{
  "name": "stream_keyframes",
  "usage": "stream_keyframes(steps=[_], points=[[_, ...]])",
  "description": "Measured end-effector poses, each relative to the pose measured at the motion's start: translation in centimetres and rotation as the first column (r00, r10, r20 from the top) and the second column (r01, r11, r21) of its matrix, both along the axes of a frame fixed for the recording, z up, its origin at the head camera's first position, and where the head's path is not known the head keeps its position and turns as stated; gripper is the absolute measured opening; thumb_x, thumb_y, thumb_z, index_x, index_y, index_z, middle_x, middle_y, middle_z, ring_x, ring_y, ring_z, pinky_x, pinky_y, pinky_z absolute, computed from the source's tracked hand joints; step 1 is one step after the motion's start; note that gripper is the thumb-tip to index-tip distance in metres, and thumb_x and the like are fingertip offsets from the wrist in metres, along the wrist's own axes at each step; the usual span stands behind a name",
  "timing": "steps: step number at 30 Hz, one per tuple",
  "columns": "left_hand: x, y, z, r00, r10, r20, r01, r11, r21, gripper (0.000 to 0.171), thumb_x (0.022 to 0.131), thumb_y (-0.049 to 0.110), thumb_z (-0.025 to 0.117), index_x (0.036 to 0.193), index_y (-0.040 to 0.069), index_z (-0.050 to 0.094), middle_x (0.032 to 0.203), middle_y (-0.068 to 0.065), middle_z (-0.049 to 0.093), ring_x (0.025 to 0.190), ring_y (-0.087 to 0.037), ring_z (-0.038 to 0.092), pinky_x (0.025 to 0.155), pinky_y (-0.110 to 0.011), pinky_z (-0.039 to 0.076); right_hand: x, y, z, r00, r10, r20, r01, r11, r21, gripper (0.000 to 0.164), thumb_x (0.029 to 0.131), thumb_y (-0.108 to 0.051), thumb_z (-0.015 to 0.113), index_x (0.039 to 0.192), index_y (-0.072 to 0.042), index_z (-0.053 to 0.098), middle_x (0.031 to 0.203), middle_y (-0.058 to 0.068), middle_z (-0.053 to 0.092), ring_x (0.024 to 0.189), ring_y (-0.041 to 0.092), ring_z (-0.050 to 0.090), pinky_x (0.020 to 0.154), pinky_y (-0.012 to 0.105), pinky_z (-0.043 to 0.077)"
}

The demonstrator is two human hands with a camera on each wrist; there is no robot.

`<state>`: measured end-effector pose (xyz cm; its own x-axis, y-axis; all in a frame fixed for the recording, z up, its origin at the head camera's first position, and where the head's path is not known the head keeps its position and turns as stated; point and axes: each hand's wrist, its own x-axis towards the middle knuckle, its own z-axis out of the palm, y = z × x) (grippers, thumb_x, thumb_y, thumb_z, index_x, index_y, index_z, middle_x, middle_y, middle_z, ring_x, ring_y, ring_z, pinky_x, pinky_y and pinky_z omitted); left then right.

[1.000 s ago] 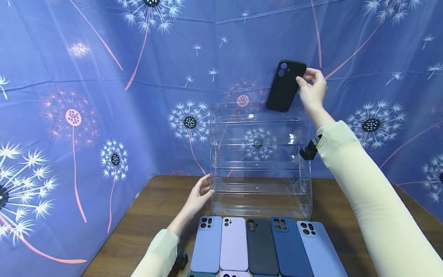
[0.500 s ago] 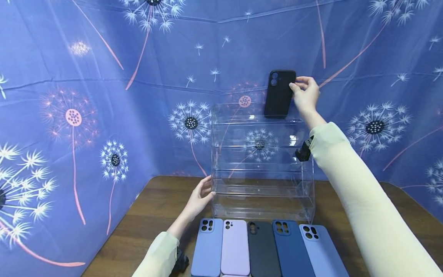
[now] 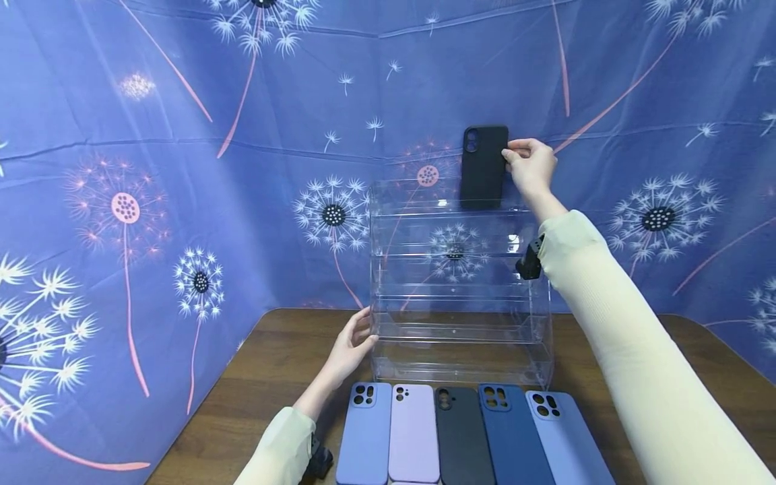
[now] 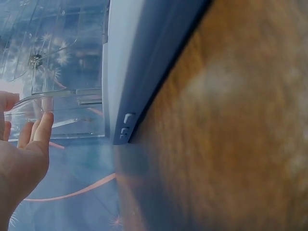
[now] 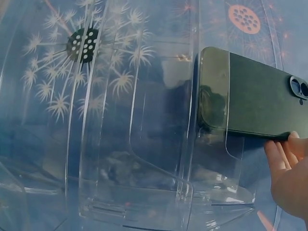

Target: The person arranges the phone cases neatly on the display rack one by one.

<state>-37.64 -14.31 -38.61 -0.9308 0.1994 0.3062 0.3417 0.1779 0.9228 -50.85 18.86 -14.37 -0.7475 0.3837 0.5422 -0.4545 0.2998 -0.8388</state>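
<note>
A black phone case [image 3: 485,165] stands upright at the top tier of a clear plastic display rack [image 3: 451,330]. My right hand [image 3: 533,167] pinches the case by its right edge, between thumb and fingers. In the right wrist view the lower end of the phone case [image 5: 260,91] sits behind the tier's transparent front lip. My left hand [image 3: 348,347] holds the rack's lower left side. The left wrist view shows the thumb and fingers of that hand [image 4: 26,163] about the clear side edge.
Before the rack lies a row of phone cases on the wooden table [image 3: 273,377]: light blue [image 3: 365,438], lilac [image 3: 414,434], dark grey [image 3: 463,438], dark blue [image 3: 515,438] and another light blue [image 3: 570,441]. A blue dandelion-print cloth [image 3: 273,222] hangs behind.
My right hand has brought the black phone case down and left, from tilted above the rack to upright in the top tier. The left hand keeps its place on the rack.
</note>
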Motion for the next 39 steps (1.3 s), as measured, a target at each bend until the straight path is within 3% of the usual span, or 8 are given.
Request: stream_keyframes(steps=[5, 11, 15, 18, 20, 27, 33, 39], points=[[-1.2, -0.3, -1.5, 1.000, 0.009, -0.007, -0.009, 1.000, 0.014, 0.058, 0.091, 0.001, 0.056, 0.144, 0.005, 0.032, 0.137, -0.025, 0.042, 0.120, -0.042, 0.049, 0.094, -0.044, 0.049, 0.1, 0.0, -0.3, 0.999, -0.030, 0.030, 0.026, 0.992, 0.123, 0.028, 0.089, -0.013, 0.064, 0.114, 0.000, 0.067, 0.100, 0.006, 0.071, 0.066, -0.007, 0.058, 0.074, 0.013, 0.053], [-2.3, -0.7, -2.7, 0.999, -0.003, -0.054, 0.003, 1.000, 0.000, 0.057, 0.092, 0.006, 0.057, 0.144, 0.011, 0.034, 0.137, -0.024, 0.042, 0.120, -0.041, 0.050, 0.093, -0.042, 0.050, 0.1, 0.0, -1.0, 0.997, -0.082, -0.001, 0.080, 0.966, 0.246, 0.038, 0.086, -0.028, 0.068, 0.117, -0.006, 0.066, 0.111, 0.010, 0.068, 0.067, -0.014, 0.051, 0.070, 0.009, 0.045], [-2.2, -0.9, -2.8, 0.989, -0.031, -0.143, 0.031, 1.000, 0.002, 0.054, 0.092, 0.013, 0.057, 0.143, 0.014, 0.037, 0.133, -0.025, 0.044, 0.116, -0.039, 0.053, 0.089, -0.038, 0.053, 0.2, -0.1, -1.3, 0.996, -0.089, -0.003, 0.087, 0.960, 0.268, 0.048, 0.084, -0.036, 0.069, 0.122, -0.008, 0.061, 0.115, 0.011, 0.065, 0.088, 0.002, 0.062, 0.081, 0.019, 0.047], [-2.1, -0.9, -2.8, 0.988, -0.031, -0.151, 0.032, 0.999, 0.001, 0.054, 0.092, 0.011, 0.056, 0.142, 0.014, 0.037, 0.133, -0.026, 0.044, 0.116, -0.040, 0.053, 0.088, -0.038, 0.053, 0.3, -0.3, -1.2, 0.995, -0.094, 0.030, 0.082, 0.956, 0.281, 0.053, 0.086, -0.040, 0.065, 0.127, -0.008, 0.055, 0.117, 0.012, 0.063, 0.107, 0.018, 0.058, 0.091, 0.029, 0.046], [-2.1, -0.7, -2.7, 0.993, -0.021, -0.118, 0.021, 1.000, 0.002, 0.055, 0.092, 0.008, 0.056, 0.143, 0.014, 0.036, 0.135, -0.024, 0.044, 0.118, -0.040, 0.052, 0.090, -0.040, 0.052, 0.3, -0.4, -1.2, 0.993, -0.102, 0.054, 0.082, 0.953, 0.293, 0.053, 0.088, -0.040, 0.062, 0.127, -0.006, 0.054, 0.112, 0.011, 0.064, 0.101, 0.019, 0.059, 0.090, 0.029, 0.045], [-2.4, -0.5, -2.7, 1.000, -0.004, -0.018, 0.005, 1.000, 0.018, 0.059, 0.092, 0.003, 0.056, 0.145, 0.010, 0.032, 0.140, -0.025, 0.040, 0.123, -0.042, 0.047, 0.095, -0.045, 0.048, 0.2, -0.3, -1.2, 0.994, -0.060, 0.087, 0.035, 0.963, 0.269, 0.043, 0.092, -0.030, 0.058, 0.120, 0.002, 0.060, 0.078, -0.010, 0.051, 0.059, -0.009, 0.045, 0.063, 0.010, 0.040], [-2.0, -0.5, -2.3, 1.000, -0.014, -0.010, 0.014, 1.000, 0.023, 0.058, 0.091, -0.001, 0.056, 0.144, 0.007, 0.033, 0.139, -0.028, 0.040, 0.121, -0.044, 0.048, 0.095, -0.046, 0.048, 0.1, 0.0, -1.2, 0.991, 0.042, 0.128, -0.063, 0.985, 0.159, 0.041, 0.093, -0.024, 0.057, 0.122, 0.006, 0.058, 0.079, -0.008, 0.053, 0.057, -0.005, 0.055, 0.063, 0.013, 0.052], [-0.1, -0.1, -0.3, 1.000, -0.009, -0.014, 0.009, 1.000, 0.000, 0.057, 0.091, 0.000, 0.055, 0.143, 0.003, 0.032, 0.138, -0.030, 0.039, 0.121, -0.045, 0.047, 0.097, -0.051, 0.045, 0.1, -0.1, -1.1, 0.991, -0.038, 0.130, 0.010, 0.978, 0.207, 0.038, 0.093, -0.024, 0.057, 0.118, 0.004, 0.063, 0.092, 0.007, 0.065, 0.054, -0.007, 0.055, 0.060, 0.010, 0.051]])
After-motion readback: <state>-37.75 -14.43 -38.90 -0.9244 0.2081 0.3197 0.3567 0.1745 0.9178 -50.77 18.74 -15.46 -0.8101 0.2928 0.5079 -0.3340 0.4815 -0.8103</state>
